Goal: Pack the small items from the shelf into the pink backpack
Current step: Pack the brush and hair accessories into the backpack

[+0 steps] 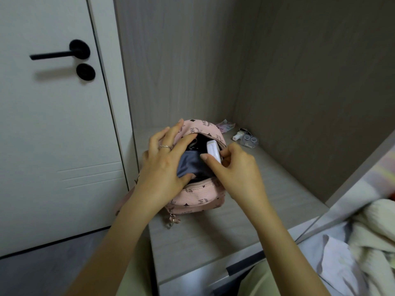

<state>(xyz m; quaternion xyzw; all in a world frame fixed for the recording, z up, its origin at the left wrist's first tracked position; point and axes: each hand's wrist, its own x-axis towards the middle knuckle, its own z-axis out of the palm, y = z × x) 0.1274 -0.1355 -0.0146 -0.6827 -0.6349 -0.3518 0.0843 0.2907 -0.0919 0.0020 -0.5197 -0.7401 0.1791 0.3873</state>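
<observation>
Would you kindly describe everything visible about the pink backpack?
The pink backpack is small, leather-like, printed with dark logos, and stands on the grey shelf with its top open, showing dark lining. The left hand holds the opening wide; the right hand pushes a white case inside. A metal charm hangs at its front.

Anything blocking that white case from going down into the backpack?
Nothing solid. The right hand feeds the white case into the pink backpack; the left hand holds back the grey lining beside it.
</observation>
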